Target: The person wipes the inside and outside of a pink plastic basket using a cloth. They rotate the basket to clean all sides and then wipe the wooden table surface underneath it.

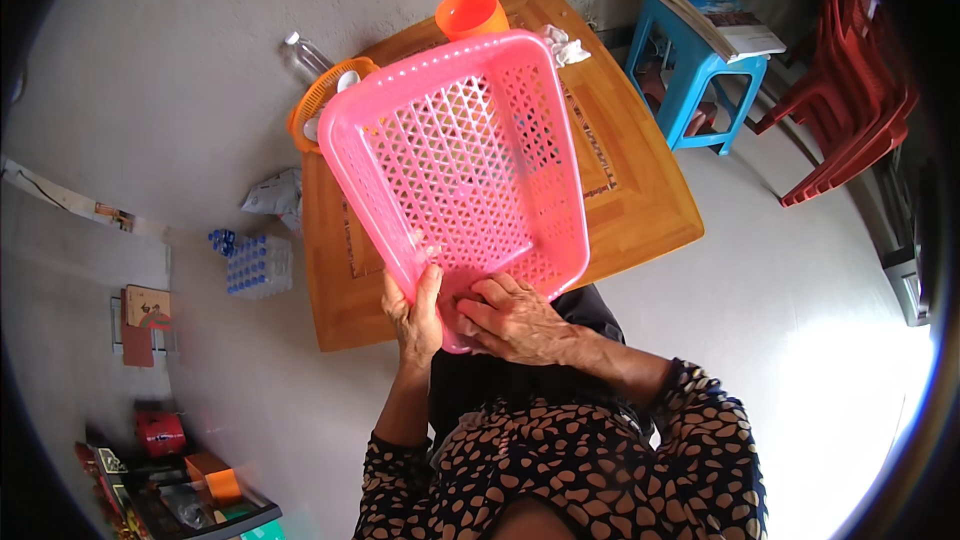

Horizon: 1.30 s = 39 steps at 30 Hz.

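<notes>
A pink plastic basket (345,145) with perforated sides and base is held tilted above my lap, its open top facing me. The thumb of my left hand (415,320) lies over the basket's near left corner, the other fingers around its outside. Inside that same near end, my right hand (520,322) presses with curled fingers against the wall. Whatever may be under those fingertips is hidden. Beyond the basket, an orange cup (470,13) and crumpled white tissue (566,46) rest on the wooden table (640,195).
An orange basket (307,112) sits at the table's left edge, by a clear bottle (308,54). On the floor left are a grey bag (273,195) and packed water bottles (258,265). Right stand a blue stool (688,90) bearing magazines (715,15) and red chairs (850,90).
</notes>
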Tool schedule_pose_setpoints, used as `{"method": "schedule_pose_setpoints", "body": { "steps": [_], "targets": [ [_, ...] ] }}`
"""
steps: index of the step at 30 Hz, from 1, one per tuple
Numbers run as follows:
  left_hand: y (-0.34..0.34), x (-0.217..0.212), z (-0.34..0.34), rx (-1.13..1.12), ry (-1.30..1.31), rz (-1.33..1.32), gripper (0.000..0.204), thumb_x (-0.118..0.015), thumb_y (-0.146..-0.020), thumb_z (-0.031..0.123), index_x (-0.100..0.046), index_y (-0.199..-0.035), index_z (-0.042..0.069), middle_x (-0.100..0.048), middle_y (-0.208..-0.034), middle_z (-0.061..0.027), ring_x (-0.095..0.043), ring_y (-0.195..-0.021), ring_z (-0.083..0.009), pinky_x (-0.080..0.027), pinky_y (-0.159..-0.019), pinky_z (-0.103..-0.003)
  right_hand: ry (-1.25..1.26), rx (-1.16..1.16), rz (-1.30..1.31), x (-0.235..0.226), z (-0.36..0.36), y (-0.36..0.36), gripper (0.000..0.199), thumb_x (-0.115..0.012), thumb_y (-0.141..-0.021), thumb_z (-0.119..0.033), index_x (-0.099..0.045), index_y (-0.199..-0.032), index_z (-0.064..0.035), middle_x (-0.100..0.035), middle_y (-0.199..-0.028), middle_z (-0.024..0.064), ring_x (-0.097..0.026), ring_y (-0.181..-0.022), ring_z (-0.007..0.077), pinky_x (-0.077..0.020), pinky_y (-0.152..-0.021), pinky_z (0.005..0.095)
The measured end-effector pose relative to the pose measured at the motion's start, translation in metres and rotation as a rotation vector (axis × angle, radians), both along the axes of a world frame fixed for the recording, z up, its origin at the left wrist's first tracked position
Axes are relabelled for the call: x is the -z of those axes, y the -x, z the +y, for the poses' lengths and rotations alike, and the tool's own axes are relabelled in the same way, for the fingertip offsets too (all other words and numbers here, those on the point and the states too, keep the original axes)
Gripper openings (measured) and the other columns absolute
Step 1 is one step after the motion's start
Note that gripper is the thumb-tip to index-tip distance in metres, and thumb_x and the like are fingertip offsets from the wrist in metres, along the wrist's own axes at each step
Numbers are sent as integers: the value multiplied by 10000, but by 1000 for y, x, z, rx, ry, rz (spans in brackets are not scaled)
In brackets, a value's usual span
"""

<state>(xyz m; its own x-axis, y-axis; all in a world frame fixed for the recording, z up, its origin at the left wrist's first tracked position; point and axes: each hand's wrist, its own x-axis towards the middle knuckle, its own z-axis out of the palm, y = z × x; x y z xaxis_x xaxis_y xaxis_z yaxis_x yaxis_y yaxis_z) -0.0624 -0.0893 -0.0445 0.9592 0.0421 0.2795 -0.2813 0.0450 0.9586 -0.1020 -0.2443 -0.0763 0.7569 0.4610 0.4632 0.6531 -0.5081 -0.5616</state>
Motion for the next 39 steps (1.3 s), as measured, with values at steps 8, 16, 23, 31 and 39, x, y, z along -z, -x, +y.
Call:
{"method": "schedule_pose_setpoints", "body": {
  "steps": [8, 16, 23, 31, 39],
  "targets": [
    [-4, -18, 5, 18, -211, 88, 408, -552, -895, 57, -477, -1293, 3, -578, -1162, -85, -562, -1000, -141, -455, -893, -300, 450, 246, -317, -13, -73, -54, 434, -712, -651, -222, -601, -1036, -56, -544, -1111, 127, -527, -989, 280, -464, -840, 385],
    [-2, -51, -7, 82, -271, 208, 436, -567, -876, 27, -471, -1300, -5, -555, -1020, -18, -509, -895, -93, -439, -797, -246, 533, 623, -517, -50, -97, -134, 587, -624, -759, -179, -480, -1304, -14, -422, -1380, 140, -400, -1276, 295, -388, -963, 399],
    [-10, -43, -15, 24, -171, 127, 365, -601, -862, 49, -534, -1221, 39, -569, -905, 12, -517, -796, -54, -433, -682, -208, 567, 522, -418, -17, -83, -72, 416, -510, -818, -138, -583, -1189, 34, -454, -1381, 141, -361, -1352, 293, -346, -1021, 411],
    [-19, -35, 1, -40, -182, 247, 346, -666, -799, 121, -570, -1118, 28, -606, -926, -27, -564, -767, -96, -474, -617, -242, 371, 96, -275, 1, -85, -26, 366, -586, -748, -165, -627, -1099, -70, -516, -1243, 72, -443, -1207, 284, -405, -953, 416],
    [-25, -31, 10, 122, -175, 459, 517, -622, -806, 149, -497, -1303, 83, -596, -906, -12, -572, -756, -94, -480, -587, -242, 122, 663, -399, -30, -110, -133, 401, -666, -729, -132, -612, -1127, -131, -491, -1118, 115, -478, -969, 330, -428, -820, 435]
  ]
}}
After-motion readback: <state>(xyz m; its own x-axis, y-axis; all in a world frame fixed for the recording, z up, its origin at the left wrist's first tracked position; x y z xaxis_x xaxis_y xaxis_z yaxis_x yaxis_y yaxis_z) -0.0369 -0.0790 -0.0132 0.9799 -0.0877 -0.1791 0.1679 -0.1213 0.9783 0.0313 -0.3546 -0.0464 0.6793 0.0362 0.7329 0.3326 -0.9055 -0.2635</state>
